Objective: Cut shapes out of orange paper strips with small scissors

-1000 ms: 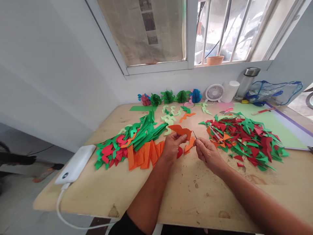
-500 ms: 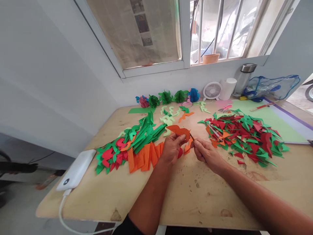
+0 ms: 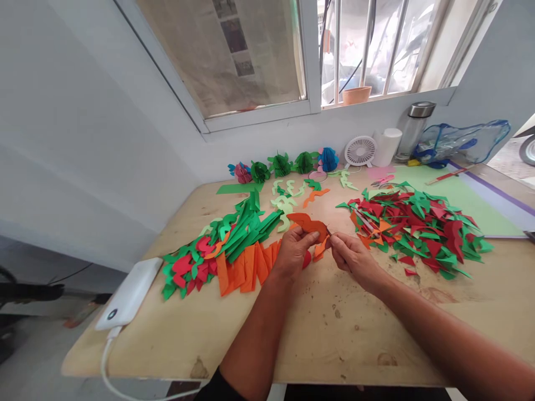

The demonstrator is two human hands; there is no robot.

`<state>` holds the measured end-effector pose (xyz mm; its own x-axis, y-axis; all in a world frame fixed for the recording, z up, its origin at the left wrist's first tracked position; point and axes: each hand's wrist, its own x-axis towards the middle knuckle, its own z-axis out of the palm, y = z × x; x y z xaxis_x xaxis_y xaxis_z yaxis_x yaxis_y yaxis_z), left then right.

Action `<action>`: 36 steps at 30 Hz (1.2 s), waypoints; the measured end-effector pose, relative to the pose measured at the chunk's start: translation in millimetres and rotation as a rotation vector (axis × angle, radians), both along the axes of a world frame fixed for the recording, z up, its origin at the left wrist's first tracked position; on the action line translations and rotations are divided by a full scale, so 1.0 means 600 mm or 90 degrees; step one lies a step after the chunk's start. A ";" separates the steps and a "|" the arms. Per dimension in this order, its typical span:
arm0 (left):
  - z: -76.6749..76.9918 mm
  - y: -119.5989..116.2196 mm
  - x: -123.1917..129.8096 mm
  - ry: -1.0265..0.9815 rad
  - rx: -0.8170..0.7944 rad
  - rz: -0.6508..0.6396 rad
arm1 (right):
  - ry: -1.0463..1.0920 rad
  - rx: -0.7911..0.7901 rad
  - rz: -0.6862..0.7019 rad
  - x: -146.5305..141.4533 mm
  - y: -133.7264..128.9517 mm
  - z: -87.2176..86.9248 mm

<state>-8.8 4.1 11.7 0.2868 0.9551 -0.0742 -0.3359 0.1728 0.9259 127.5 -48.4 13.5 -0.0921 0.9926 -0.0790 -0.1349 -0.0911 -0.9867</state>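
Note:
My left hand (image 3: pixel 297 245) pinches a piece of orange paper (image 3: pixel 308 223) with a wavy cut edge between thumb and fingers. Closed around a small pair of scissors (image 3: pixel 328 232), my right hand (image 3: pixel 350 255) is just to the right of it. Only the dark, thin blade end shows, touching the paper's right edge; the handles are hidden in the fingers. Folded orange strips (image 3: pixel 244 267) lie left of my left hand, beside a stack of green strips (image 3: pixel 251 231). Cut red and green shapes (image 3: pixel 196 264) are heaped further left.
A large pile of red and green scraps (image 3: pixel 418 228) spreads at the right. Paper honeycomb figures (image 3: pixel 280 164), a small fan (image 3: pixel 360 151), a glass bottle (image 3: pixel 412 136) and a clear pouch (image 3: pixel 463 142) line the back. A white power bank (image 3: pixel 129 292) with a cable sits at the left edge.
The scissors' blade has moved into the paper's right edge, and less of it shows. The orange paper has tilted slightly. The whole view has shifted a little.

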 end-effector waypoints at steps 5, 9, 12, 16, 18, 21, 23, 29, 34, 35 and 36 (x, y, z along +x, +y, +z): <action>-0.004 0.002 -0.003 0.029 0.018 -0.027 | -0.002 0.011 -0.007 -0.001 0.000 0.001; 0.000 0.001 -0.004 0.038 0.024 -0.024 | -0.009 0.018 -0.011 -0.001 0.001 -0.003; 0.007 -0.001 -0.004 0.033 0.015 -0.020 | -0.027 0.036 -0.017 -0.001 0.003 -0.011; 0.011 -0.002 -0.005 0.004 -0.017 -0.022 | -0.049 0.052 -0.021 0.002 0.005 -0.021; 0.009 -0.001 -0.006 -0.024 -0.027 -0.035 | -0.058 0.057 -0.019 0.003 0.005 -0.024; 0.005 0.000 -0.009 -0.063 -0.027 -0.059 | -0.062 0.062 -0.013 0.003 0.005 -0.025; 0.003 0.001 -0.010 -0.070 -0.028 -0.068 | -0.068 0.063 -0.012 0.003 0.005 -0.024; 0.004 -0.001 -0.010 -0.065 -0.022 -0.075 | -0.071 0.068 -0.016 0.001 0.003 -0.019; 0.005 -0.003 -0.011 -0.057 -0.024 -0.093 | -0.077 0.075 -0.021 0.000 0.004 -0.020; 0.005 -0.003 -0.012 -0.057 -0.026 -0.095 | -0.077 0.076 -0.022 0.000 0.004 -0.020; 0.004 -0.002 -0.012 -0.058 -0.028 -0.096 | -0.075 0.078 -0.022 0.000 0.004 -0.020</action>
<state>-15.8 2.7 14.0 0.4334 0.8975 -0.0819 -0.3856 0.2668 0.8832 127.7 -45.9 1.2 -0.0543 0.9979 0.0350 -0.0192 0.0340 -0.9992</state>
